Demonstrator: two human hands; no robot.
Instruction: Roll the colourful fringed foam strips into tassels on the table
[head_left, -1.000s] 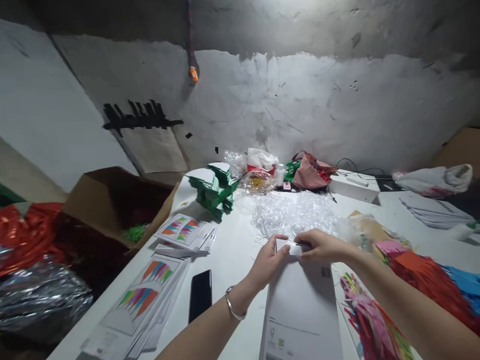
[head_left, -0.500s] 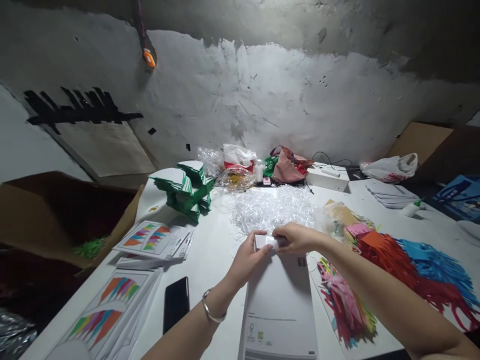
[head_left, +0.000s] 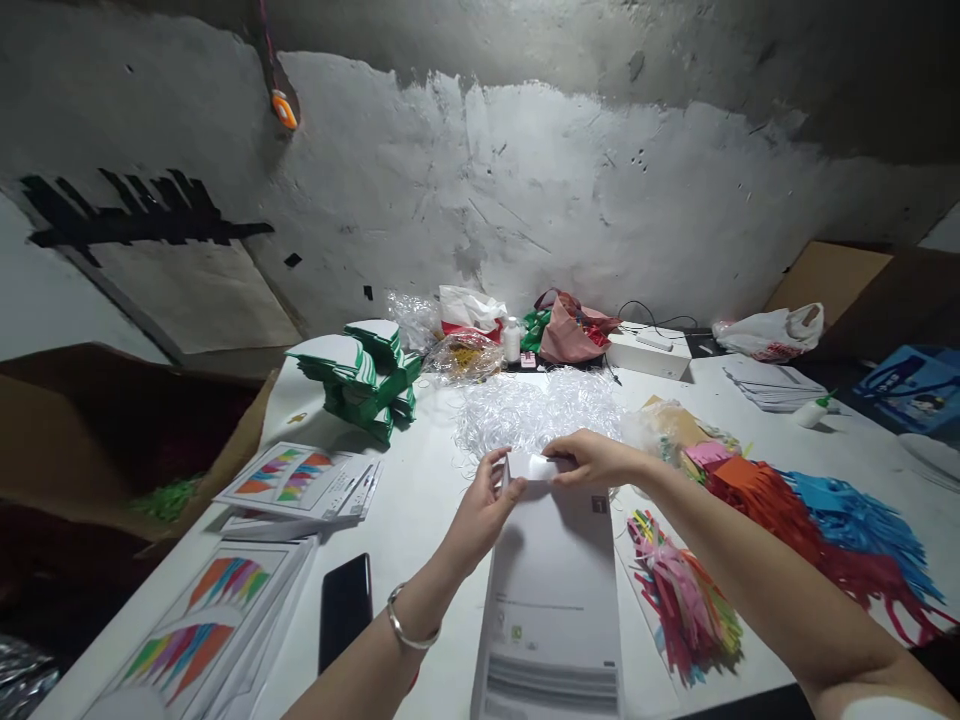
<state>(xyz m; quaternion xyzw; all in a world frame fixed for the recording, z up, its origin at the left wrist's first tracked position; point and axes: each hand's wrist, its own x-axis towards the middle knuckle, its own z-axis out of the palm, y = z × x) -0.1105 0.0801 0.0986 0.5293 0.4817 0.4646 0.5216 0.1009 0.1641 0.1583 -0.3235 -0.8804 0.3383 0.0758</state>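
Observation:
A long white printed card [head_left: 551, 590] lies on the white table [head_left: 435, 500] in front of me. My left hand [head_left: 480, 515] pinches the left side of its folded top flap [head_left: 534, 467], thumb up against the edge. From the other side my right hand [head_left: 592, 458] pinches the same flap. Both hands are closed on it. A metal bangle sits on my left wrist.
A black phone [head_left: 345, 610] lies left of the card. Stacks of colourful printed cards [head_left: 300, 480] and green-edged cards [head_left: 360, 375] stand further left. Shredded clear plastic [head_left: 536, 405] is behind my hands. Multicoloured paper fringe [head_left: 810, 515] fills the right. Bags and a white box line the wall.
The camera has turned right and dipped. Both hands stay on the card's top flap, which now stands lifted a little more between my fingers.

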